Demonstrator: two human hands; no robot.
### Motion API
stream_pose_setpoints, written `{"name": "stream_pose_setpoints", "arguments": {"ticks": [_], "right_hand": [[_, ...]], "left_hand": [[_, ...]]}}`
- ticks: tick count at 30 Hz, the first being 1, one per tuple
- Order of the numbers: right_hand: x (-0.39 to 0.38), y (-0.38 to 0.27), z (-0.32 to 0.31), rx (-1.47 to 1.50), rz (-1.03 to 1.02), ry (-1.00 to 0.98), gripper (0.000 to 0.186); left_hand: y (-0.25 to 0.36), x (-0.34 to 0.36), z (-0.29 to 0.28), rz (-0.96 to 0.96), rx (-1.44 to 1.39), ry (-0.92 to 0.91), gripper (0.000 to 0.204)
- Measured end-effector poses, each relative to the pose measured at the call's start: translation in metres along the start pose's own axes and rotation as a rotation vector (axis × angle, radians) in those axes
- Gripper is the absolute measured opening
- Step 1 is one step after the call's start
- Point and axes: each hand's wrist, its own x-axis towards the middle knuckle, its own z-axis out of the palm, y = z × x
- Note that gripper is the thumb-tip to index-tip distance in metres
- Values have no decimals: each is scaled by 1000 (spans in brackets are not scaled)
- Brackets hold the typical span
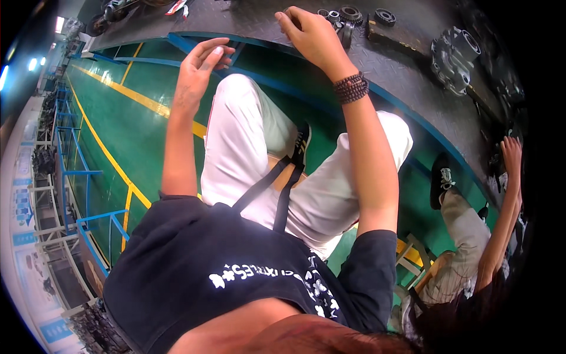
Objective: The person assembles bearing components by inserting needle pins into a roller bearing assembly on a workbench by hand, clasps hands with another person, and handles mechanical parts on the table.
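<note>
My left hand (203,62) is raised in front of the table's near edge, above the green floor. Its fingers are loosely bent and a little apart, and I see nothing in them. Over the dark metal tabletop (247,23), my right hand (312,35) is closed with its fingers curled under. What it may hold is hidden by the hand itself. A beaded bracelet (351,88) circles the right wrist. Just right of that hand lie a toothed gear (351,15) and several small metal rings.
Farther right are a wooden block (396,38), a ring-shaped gear (385,17) and a cast metal housing (457,59). A co-worker's arm (501,218) reaches to the table at the right. Blue rails (79,172) and shelving stand at the left.
</note>
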Motion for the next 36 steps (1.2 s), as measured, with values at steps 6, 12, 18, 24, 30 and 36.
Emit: {"name": "stream_pose_setpoints", "arguments": {"ticks": [6, 12, 18, 24, 30, 36], "right_hand": [[4, 0, -7, 249, 101, -62, 31], [7, 7, -25, 486, 200, -71, 31], [8, 0, -51, 505, 262, -4, 30], [13, 14, -85, 659, 452, 182, 25], [15, 42, -65, 224, 247, 239, 24], [12, 60, -57, 6, 209, 184, 26]], "left_hand": [[21, 18, 44, 109, 3, -237, 35], [24, 55, 81, 229, 82, -166, 28], [50, 81, 108, 194, -127, -244, 28], [68, 120, 149, 352, -123, -337, 15], [43, 127, 157, 409, -142, -251, 14], [28, 149, 145, 278, -217, -383, 16]]}}
